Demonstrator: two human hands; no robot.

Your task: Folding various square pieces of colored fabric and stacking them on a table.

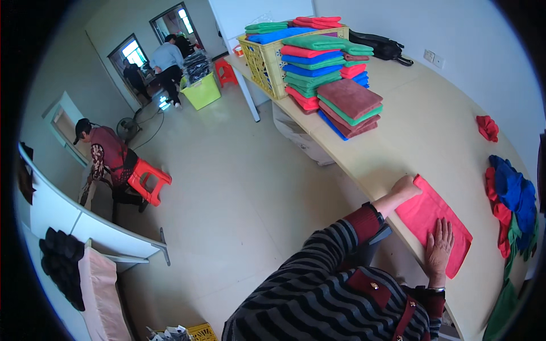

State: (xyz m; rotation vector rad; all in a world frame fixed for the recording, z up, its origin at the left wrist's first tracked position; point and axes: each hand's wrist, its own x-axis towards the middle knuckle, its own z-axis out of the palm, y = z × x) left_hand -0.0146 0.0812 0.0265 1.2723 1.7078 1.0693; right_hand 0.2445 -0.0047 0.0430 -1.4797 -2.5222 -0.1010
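I see a long pale table point(421, 131) carrying stacks of folded cloths point(335, 96) beside a yellow basket point(259, 62). Nearer me, a pink cloth point(424, 213) lies flat at the table's near edge, its long axis running away from my body toward the stacks. My right hand point(439, 244) presses flat on it, fingers spread. My left hand point(406, 185) pinches the far corner.

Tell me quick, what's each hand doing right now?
Left hand: fingers curled at the far corner of the red cloth; whether it grips the edge cannot be told.
Right hand: open, pressed flat on the cloth, holding nothing.
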